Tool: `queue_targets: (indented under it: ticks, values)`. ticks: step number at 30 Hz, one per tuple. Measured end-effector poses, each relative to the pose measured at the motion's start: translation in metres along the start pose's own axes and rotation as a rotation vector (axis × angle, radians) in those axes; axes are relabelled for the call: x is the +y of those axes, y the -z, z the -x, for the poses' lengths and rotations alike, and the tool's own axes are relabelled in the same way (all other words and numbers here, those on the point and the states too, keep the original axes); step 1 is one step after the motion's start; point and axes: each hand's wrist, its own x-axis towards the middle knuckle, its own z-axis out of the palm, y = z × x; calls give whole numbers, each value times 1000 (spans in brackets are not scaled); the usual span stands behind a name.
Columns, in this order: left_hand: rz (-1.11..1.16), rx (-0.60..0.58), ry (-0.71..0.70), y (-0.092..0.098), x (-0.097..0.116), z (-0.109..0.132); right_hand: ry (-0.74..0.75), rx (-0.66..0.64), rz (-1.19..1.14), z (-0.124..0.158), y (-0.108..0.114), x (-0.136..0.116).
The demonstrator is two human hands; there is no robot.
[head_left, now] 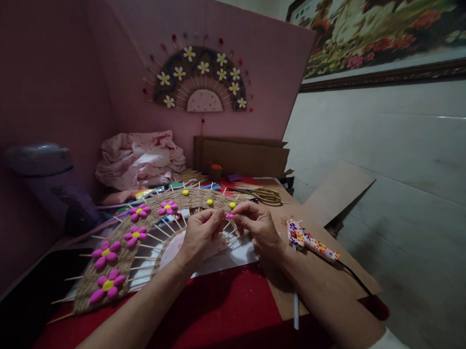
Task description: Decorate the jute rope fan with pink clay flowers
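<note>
A fan-shaped jute craft piece (pixel 115 255) with wooden sticks lies on the red table, dotted with pink flowers (pixel 105 252) and loose yellow centres (pixel 210 201). My left hand (pixel 199 234) rests on the fan's right part, fingers closed in a pinch. My right hand (pixel 258 226) is beside it, pinching a small pink petal (pixel 229 216) over the jute band. Both hands meet at that petal near a yellow centre (pixel 232 204).
A dotted glue gun (pixel 310 239) with a black cord lies on cardboard (pixel 322 274) to the right. A finished fan (pixel 200 81) hangs on the pink wall. Pink cloth (pixel 139 159), cardboard sheets (pixel 242 155), scissors (pixel 266 195) and a grey container (pixel 45 165) stand behind.
</note>
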Motion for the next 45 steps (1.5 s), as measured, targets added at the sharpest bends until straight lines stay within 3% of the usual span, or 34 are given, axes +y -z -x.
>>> queue_targets:
  ticks: [5,9,17,22,27,32,36,45]
  values:
    - [59,-88,142,-3,2,1,73,6,57,0,2,2]
    - [70,-157,160,-5,5,4,72,-8,77,1,1,0]
    - [111,-159,195,-3,2,4,90,-80,136,4,0,-6]
    - [160,-107,241,-2,2,4,86,-11,124,4,-3,-8]
    - [246,-187,235,-3,6,3,102,34,127,3,-2,-9]
    - [222,-177,234,-3,4,4,167,65,164,2,-1,-7]
    - [169,-202,230,-1,3,4,197,14,177,3,0,-3]
    - [186,-132,240,-3,6,5,196,-18,193,3,-1,-5]
